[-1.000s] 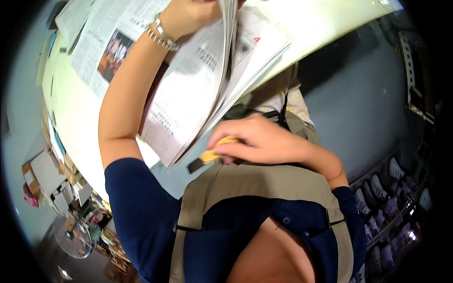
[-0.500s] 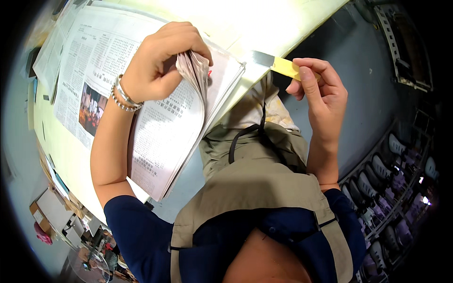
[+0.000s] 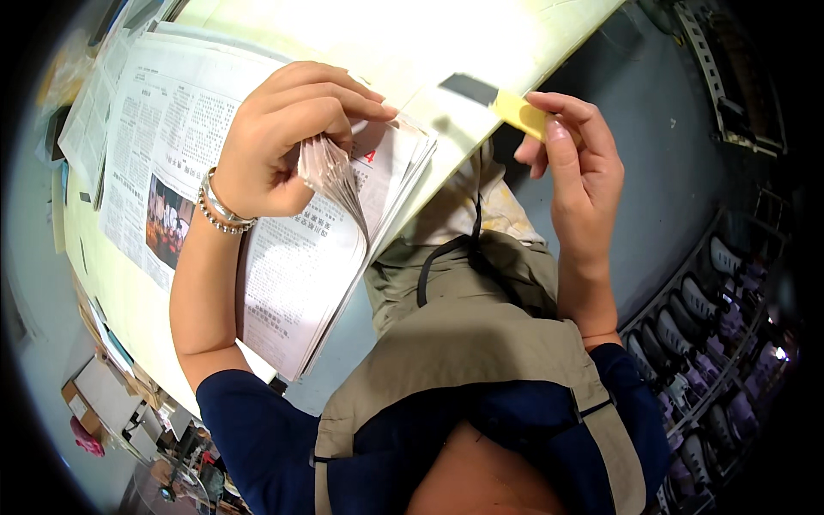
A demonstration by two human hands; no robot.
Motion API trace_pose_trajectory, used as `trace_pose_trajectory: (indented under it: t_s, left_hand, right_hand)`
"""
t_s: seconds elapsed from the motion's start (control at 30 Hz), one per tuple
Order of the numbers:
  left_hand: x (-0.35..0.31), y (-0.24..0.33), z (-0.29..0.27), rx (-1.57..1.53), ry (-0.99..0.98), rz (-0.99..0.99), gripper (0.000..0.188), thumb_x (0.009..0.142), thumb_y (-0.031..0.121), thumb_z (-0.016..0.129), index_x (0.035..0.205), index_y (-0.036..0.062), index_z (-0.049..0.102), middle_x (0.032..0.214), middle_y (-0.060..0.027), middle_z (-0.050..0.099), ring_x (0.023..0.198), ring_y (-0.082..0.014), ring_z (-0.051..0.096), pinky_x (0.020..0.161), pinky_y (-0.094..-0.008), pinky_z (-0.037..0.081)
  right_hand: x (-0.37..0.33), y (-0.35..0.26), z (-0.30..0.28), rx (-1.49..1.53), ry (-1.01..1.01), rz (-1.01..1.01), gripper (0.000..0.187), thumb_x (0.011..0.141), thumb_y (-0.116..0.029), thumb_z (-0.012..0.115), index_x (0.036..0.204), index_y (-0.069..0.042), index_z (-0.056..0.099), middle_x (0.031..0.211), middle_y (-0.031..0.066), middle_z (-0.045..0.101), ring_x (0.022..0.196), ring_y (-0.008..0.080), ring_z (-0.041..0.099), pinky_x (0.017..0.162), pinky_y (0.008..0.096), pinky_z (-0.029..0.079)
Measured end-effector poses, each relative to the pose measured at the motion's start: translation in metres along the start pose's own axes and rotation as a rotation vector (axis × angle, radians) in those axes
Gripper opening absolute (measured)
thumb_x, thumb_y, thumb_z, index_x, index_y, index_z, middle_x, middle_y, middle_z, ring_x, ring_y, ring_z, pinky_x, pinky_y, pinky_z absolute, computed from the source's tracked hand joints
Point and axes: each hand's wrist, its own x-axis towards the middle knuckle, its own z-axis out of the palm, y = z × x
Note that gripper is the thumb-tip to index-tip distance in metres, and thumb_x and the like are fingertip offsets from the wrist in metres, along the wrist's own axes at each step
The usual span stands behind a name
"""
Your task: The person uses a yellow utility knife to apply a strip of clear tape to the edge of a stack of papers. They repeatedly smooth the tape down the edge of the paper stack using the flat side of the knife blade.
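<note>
While left hand [image 3: 283, 142] gripped bunched newspaper sheets [image 3: 330, 172], right hand [image 3: 584, 176] pinched yellow-handled scraper [image 3: 518, 112]; good handling likely needed firm bunch, blade [image 3: 469, 87] clear of left hand.

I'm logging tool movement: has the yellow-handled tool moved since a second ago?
Yes: forward, away from the apron. Against the table, the yellow-handled tool in the right hand was outside its edge; now the blade overlaps it in view.

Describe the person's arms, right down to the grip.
Both short sleeves are navy, forearms bare. The left wrist wears a silvery band and a beaded bracelet; the right wrist, none. Neither the left grip nor the right grip is gloved.
</note>
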Motion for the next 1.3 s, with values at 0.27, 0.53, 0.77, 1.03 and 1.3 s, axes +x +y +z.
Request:
trace_pose_trajectory:
  t_s: [0.27,0.53,0.77,1.03,1.3]
  left_hand:
    - [0.0,0.003,-0.005,0.011,0.015,0.036,0.053,0.074,0.06,0.058,0.062,0.0087,0.052,0.094,-0.0172,0.071,0.089,-0.0312,0.066,0.084,-0.0425,0.046]
    - [0.0,0.003,-0.005,0.077,0.029,0.098,0.052,0.075,0.058,0.058,0.062,0.0077,0.051,0.093,-0.0165,0.071,0.087,-0.0305,0.065,0.081,-0.0409,0.047]
    - [0.002,0.006,-0.007,0.111,0.037,0.15,0.038,0.071,0.043,0.062,0.062,0.0083,0.05,0.091,-0.0135,0.071,0.086,-0.029,0.065,0.075,-0.0375,0.049]
    - [0.001,0.006,-0.007,0.091,0.028,0.123,0.049,0.077,0.056,0.057,0.062,0.009,0.05,0.089,-0.014,0.071,0.089,-0.0308,0.067,0.082,-0.0428,0.048]
    - [0.001,0.0,0.0,-0.01,0.038,0.079,0.066,0.08,0.074,0.046,0.062,0.0099,0.049,0.091,-0.0162,0.071,0.089,-0.0316,0.068,0.087,-0.0474,0.046]
  right_hand:
    - [0.004,0.012,0.06,-0.474,-0.065,-0.547,0.016,0.07,-0.012,0.072,0.084,-0.005,0.066,0.084,0.011,0.054,0.077,0.0281,0.052,0.064,0.0376,0.045]
    - [0.004,0.014,0.067,-0.395,-0.126,-0.344,0.007,0.071,-0.011,0.074,0.073,-0.007,0.068,0.067,0.005,0.062,0.08,0.0253,0.057,0.07,0.036,0.048]
    - [0.005,0.014,0.066,-0.318,-0.146,-0.255,0.008,0.072,-0.008,0.075,0.071,-0.006,0.067,0.063,0.0054,0.062,0.074,0.0231,0.057,0.077,0.0377,0.047]
    - [0.013,0.015,0.048,-0.427,-0.082,-0.457,0.007,0.085,-0.008,0.063,0.087,-0.003,0.067,0.071,0.0063,0.064,0.066,0.0205,0.055,0.072,0.0316,0.047]
    - [0.034,-0.014,-0.002,-0.112,-0.236,-0.108,0.022,0.097,-0.016,0.048,0.105,0.0,0.061,0.072,-0.0026,0.05,0.066,0.0027,0.04,0.058,0.0205,0.034]
